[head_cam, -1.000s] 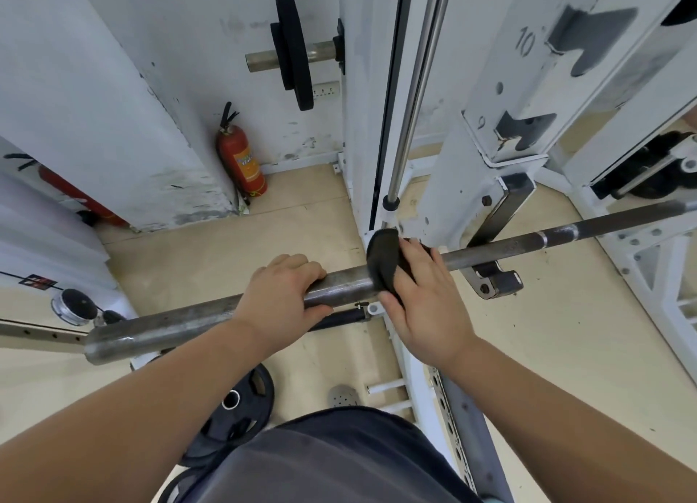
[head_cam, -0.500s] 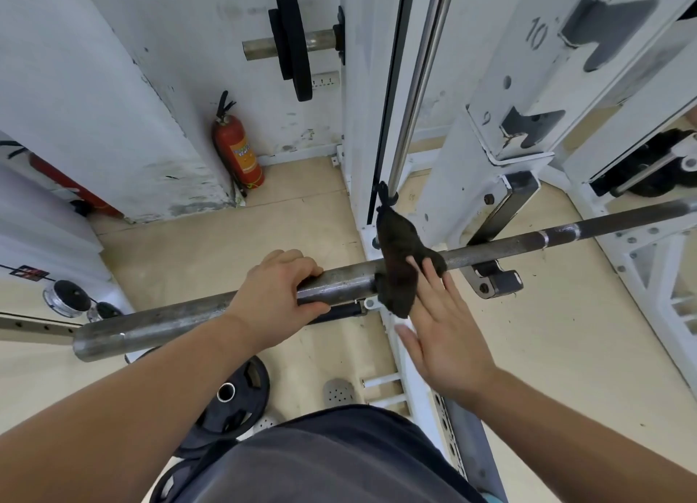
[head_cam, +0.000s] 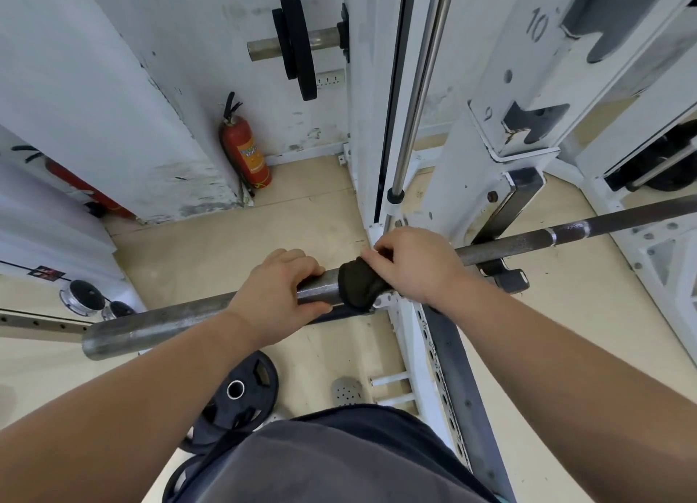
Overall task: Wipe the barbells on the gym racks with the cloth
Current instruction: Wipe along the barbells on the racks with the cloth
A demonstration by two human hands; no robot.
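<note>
A long steel barbell [head_cam: 528, 240] lies across the white rack, running from lower left to upper right. My left hand [head_cam: 281, 289] grips its thick grey sleeve from above. Right beside it a dark cloth [head_cam: 358, 285] is wrapped over the bar where the sleeve meets the shaft. My right hand [head_cam: 415, 263] covers the cloth's right part, fingers curled round cloth and bar together. The bar under both hands is hidden.
White rack uprights [head_cam: 490, 133] with numbered notches stand behind the bar, with a chrome guide rod [head_cam: 418, 87]. A red fire extinguisher [head_cam: 245, 152] stands by the wall. Black weight plates [head_cam: 241, 393] lie on the wooden floor below; another plate [head_cam: 298, 38] hangs on a peg.
One second ago my right hand held the cloth on the bar; half a second ago it opened beneath the loosely draped cloth; now it grips cloth and bar again. My left hand stayed put.
</note>
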